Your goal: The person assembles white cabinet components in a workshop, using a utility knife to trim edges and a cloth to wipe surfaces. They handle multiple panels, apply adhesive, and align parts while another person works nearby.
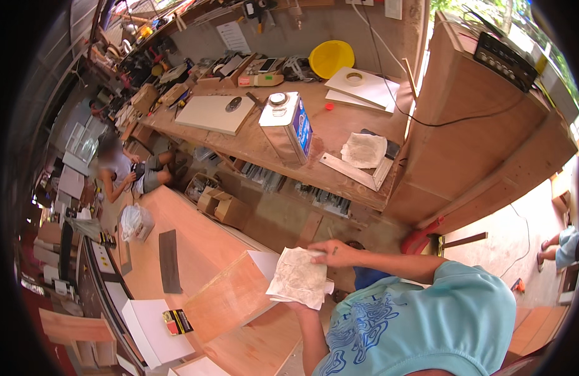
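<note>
I hold a folded, stained off-white rag (299, 279) in front of my light blue shirt. My left hand (300, 306) supports it from below, with most of its fingers hidden under the cloth. My right hand (337, 253) is closed on the rag's upper right edge, fingers bent over it. Just beyond the rag, to its left, lies a wooden panel (230, 294) with a white end face. On the workbench (233, 144) stands a square metal can (287, 128) with a blue label and a round cap on top.
A second rag (364, 150) lies beside a metal square (349, 172) on the bench. Behind are a yellow hard hat (331, 59) and a tape roll (354, 78) on white boards. A tall wooden cabinet (465, 125) stands right. Another person (123, 172) sits at left.
</note>
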A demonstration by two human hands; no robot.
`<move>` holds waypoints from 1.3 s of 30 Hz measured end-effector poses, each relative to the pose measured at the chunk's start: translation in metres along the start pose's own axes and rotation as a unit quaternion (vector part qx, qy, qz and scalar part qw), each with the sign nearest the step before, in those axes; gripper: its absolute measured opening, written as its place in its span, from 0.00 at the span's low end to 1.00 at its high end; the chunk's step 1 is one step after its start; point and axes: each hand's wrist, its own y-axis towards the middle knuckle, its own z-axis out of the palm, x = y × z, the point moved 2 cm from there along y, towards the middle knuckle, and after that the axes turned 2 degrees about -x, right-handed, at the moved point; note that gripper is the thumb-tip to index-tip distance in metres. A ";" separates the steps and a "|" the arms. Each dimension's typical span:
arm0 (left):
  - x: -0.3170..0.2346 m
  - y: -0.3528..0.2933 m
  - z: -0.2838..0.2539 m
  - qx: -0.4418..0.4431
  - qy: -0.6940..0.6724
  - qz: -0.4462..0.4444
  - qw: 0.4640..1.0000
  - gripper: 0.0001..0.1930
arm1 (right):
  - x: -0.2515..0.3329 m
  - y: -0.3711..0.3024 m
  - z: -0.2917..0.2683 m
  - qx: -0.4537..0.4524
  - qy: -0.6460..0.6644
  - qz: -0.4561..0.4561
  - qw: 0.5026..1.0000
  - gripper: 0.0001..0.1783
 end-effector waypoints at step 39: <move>0.051 0.065 0.039 -0.062 -0.047 0.121 0.990 0.33 | 0.115 0.293 -0.487 -0.138 -0.287 -0.011 0.948 0.13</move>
